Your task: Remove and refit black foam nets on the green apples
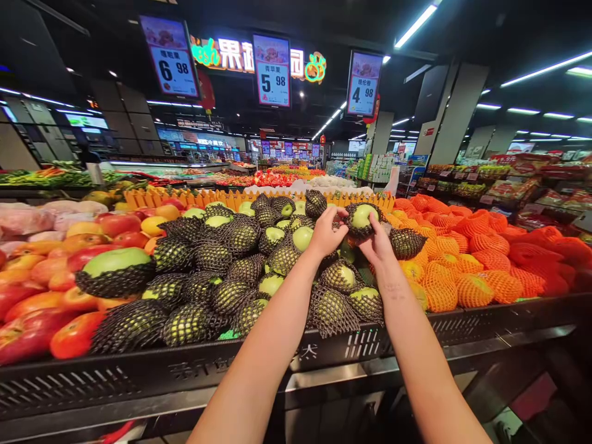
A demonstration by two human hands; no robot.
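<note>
A green apple [362, 216] in a black foam net is held up over the pile, tilted so its bare top shows. My right hand [378, 240] grips it from the right, thumb on the skin and the other fingers partly hidden beneath. From the left, my left hand [327, 233] has its fingers bent in a pinch at the edge of the apple's black foam net [350, 229]. Below and around both hands lie several more netted green apples [340, 275], some with their nets pulled partly open. One netted apple [407, 243] lies just right of my right hand.
Red and yellow fruit [46, 271] fills the left side, with a netted green apple [118, 265] on it. Oranges in orange nets [444, 271] lie to the right. A black crate wall [152, 370] runs along the front; a yellow picket edging [222, 198] stands behind. Price screens [272, 71] hang above.
</note>
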